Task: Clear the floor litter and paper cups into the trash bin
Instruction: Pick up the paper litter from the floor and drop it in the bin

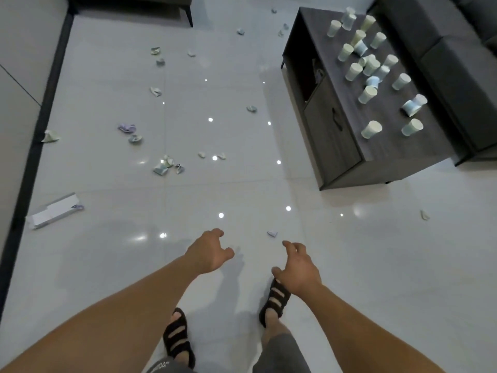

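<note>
Litter scrap (272, 233) lies between, just beyond, left hand (208, 251) and right hand (297, 267), both loosely spread, empty.

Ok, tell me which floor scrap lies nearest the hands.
The small pale crumpled scrap just ahead of the right hand; every other scrap lies farther up the floor.

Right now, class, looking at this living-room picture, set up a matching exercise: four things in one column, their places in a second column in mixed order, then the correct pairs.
Things:
1. pale paper cups
2. flat white cardboard box
3. small crumpled paper scrap
4. crushed green paper cup

Places:
A. on the floor just ahead of the right hand
B. against the dark baseboard at far left
C. on top of the dark wooden coffee table
D. on the floor, left of the left hand, near the wall

Pairs: 1-C, 2-D, 3-A, 4-B
</note>
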Tool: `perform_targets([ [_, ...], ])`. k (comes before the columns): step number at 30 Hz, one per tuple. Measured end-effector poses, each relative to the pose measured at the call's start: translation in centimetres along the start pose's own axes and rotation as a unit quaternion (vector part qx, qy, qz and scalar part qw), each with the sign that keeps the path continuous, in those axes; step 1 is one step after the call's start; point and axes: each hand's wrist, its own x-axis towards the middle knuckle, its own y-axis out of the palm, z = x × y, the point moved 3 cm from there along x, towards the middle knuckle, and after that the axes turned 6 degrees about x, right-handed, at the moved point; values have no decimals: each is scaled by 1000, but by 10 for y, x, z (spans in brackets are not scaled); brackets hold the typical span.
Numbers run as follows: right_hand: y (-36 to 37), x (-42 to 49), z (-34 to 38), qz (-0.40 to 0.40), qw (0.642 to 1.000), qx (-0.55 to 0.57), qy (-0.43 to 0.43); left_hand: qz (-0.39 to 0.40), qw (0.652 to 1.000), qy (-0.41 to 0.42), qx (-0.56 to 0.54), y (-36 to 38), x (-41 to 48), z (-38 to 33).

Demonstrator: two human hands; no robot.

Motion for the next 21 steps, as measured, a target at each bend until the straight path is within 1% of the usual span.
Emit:
perform_targets([
  [3, -10, 60, -20, 24, 1000, -9, -13, -5, 1000, -20, -12, 4, 49, -25],
  [6, -14, 135, -44, 53, 997, -30, -37, -24, 997, -58, -34, 17, 105, -41],
  [9, -5, 213, -75, 75, 995, -50, -47, -33, 994, -88, -55, 49, 171, -47],
  [11, 11, 261, -99, 81, 993, -65, -55, -25, 992, -101, -68, 79, 213, -43],
  [15, 67, 362, -141, 99, 988, -101, -68, -13, 989, -119, -85, 151, 304, -18],
  [21, 192, 485, -199, 121, 979, -138, -93, -20, 985, -131, -110, 258, 433, 41],
])
